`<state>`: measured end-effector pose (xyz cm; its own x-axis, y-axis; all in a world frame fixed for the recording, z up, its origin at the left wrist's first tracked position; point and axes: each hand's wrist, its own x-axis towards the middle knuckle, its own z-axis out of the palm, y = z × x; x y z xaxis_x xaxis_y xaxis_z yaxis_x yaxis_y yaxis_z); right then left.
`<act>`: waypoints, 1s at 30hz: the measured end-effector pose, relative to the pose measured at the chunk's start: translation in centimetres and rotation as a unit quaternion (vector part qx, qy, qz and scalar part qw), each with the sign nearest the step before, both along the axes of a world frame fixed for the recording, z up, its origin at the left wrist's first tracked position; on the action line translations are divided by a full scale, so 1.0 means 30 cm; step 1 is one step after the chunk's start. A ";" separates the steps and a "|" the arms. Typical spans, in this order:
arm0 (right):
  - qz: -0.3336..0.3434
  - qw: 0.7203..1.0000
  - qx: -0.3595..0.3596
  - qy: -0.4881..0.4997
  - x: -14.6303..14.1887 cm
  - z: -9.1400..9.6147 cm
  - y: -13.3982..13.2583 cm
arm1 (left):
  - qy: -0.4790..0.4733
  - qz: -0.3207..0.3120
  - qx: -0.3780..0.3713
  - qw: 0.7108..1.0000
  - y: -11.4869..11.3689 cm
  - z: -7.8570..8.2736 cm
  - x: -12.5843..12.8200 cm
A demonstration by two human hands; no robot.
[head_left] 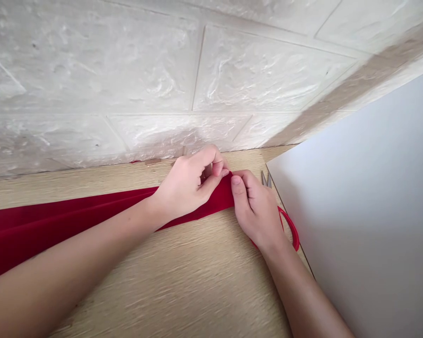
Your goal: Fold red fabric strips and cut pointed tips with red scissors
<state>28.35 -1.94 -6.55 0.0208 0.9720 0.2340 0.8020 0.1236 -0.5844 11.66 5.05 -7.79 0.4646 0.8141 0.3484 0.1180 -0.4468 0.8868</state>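
Observation:
A long strip of dark red fabric [109, 211] runs from the left edge across the wooden surface, folded lengthwise and narrowing toward the right. At its right end my left hand [193, 180] pinches the upper edge between thumb and fingertips. Close beside it, my right hand [255, 202] grips the end of the same cloth, thumb on top. Whether a pin or needle is between the left fingertips is too small to tell. Red-handled scissors [293, 230] lie partly hidden under my right hand, their metal tips showing above it.
The pale wooden tabletop [183, 281] meets a white brick-patterned wall [155, 70] at the back. A plain white panel [366, 197] rises along the right side. A small brownish piece [152, 161] lies at the foot of the wall.

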 end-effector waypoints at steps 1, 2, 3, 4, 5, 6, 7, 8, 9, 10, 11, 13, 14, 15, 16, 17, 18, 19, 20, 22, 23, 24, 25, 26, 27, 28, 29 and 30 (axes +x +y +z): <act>0.009 1.000 -0.001 -0.002 0.002 -0.001 -0.001 | -0.002 -0.003 -0.003 1.000 0.000 0.000 -0.001; 0.015 1.000 -0.003 -0.002 0.003 -0.001 -0.002 | -0.002 -0.006 -0.003 1.000 0.001 -0.001 -0.003; 0.017 1.000 -0.004 0.002 0.005 0.002 -0.003 | -0.003 -0.006 0.001 1.000 0.001 -0.001 -0.004; 0.016 1.000 -0.004 0.007 0.006 0.007 -0.004 | -0.002 -0.006 0.007 1.000 0.001 -0.002 -0.004; 0.012 1.000 -0.002 0.014 0.007 0.013 -0.004 | -0.001 -0.007 0.015 1.000 0.001 -0.002 -0.004; 0.005 1.000 0.001 0.020 0.008 0.019 -0.004 | 0.000 -0.008 0.022 1.000 0.001 -0.003 -0.004; -0.002 1.000 0.003 0.025 0.009 0.026 -0.003 | 0.002 -0.011 0.026 1.000 0.001 -0.003 -0.004; -0.009 1.000 0.002 0.028 0.010 0.032 -0.002 | 0.003 -0.013 0.030 0.999 0.001 -0.004 -0.003; -0.012 0.999 -0.001 0.030 0.010 0.036 -0.001 | 0.003 -0.016 0.030 0.999 0.001 -0.004 -0.002; -0.012 0.999 -0.004 0.030 0.010 0.038 0.001 | 0.002 -0.017 0.027 1.000 0.002 -0.004 -0.001; -0.009 1.000 -0.007 0.028 0.010 0.038 0.002 | -0.003 -0.016 0.020 1.000 0.003 -0.003 0.000; 0.005 1.000 -0.005 0.022 0.010 0.033 0.005 | -0.018 -0.009 -0.001 1.000 0.006 -0.001 0.001; 0.012 1.000 0.000 0.017 0.010 0.030 0.006 | -0.027 -0.001 -0.011 1.000 0.008 0.001 0.001; 0.019 1.000 0.005 0.014 0.010 0.026 0.007 | -0.036 0.007 -0.021 0.999 0.010 0.002 0.002; 0.025 1.000 0.007 0.010 0.010 0.023 0.008 | -0.045 0.015 -0.027 0.999 0.011 0.004 0.002; 0.028 1.000 0.009 0.007 0.011 0.020 0.009 | -0.050 0.022 -0.031 0.998 0.011 0.006 0.002; 0.029 1.000 0.011 0.004 0.012 0.018 0.010 | -0.052 0.027 -0.032 0.998 0.011 0.007 0.002; 0.028 1.000 0.013 -0.002 0.013 0.017 0.011 | -0.052 0.031 -0.030 0.998 0.010 0.008 0.003; 0.027 0.999 0.016 -0.009 0.014 0.016 0.011 | -0.049 0.032 -0.028 0.998 0.009 0.009 0.003; 0.022 0.999 0.019 -0.028 0.017 0.016 0.010 | -0.042 0.031 -0.021 0.998 0.006 0.011 0.003; 0.019 0.999 0.017 -0.038 0.018 0.017 0.008 | -0.038 0.029 -0.019 0.999 0.005 0.011 0.003; 0.016 0.999 0.015 -0.047 0.018 0.018 0.006 | -0.034 0.026 -0.016 0.999 0.004 0.011 0.003; 0.013 0.998 0.011 -0.053 0.017 0.019 0.004 | -0.029 0.025 -0.015 0.999 0.004 0.011 0.003; 0.010 0.998 0.004 -0.055 0.016 0.021 0.002 | -0.022 0.025 -0.014 0.999 0.004 0.010 0.003; 0.006 0.998 -0.001 -0.056 0.014 0.023 0.000 | -0.016 0.026 -0.011 0.999 0.004 0.009 0.004; 0.002 0.999 -0.005 -0.054 0.011 0.026 -0.001 | -0.009 0.028 -0.008 1.000 0.004 0.007 0.004; -0.001 0.999 -0.009 -0.052 0.009 0.028 -0.001 | -0.004 0.028 -0.005 1.000 0.004 0.006 0.004; -0.002 0.999 -0.013 -0.049 0.007 0.030 0.000 | -0.001 0.026 -0.003 1.000 0.003 0.004 0.004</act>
<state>28.57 -1.93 -5.66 0.0025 0.9778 0.2095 0.8557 0.1063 -0.5065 11.79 5.15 -7.67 0.4215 0.8390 0.3441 0.1389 -0.4348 0.8898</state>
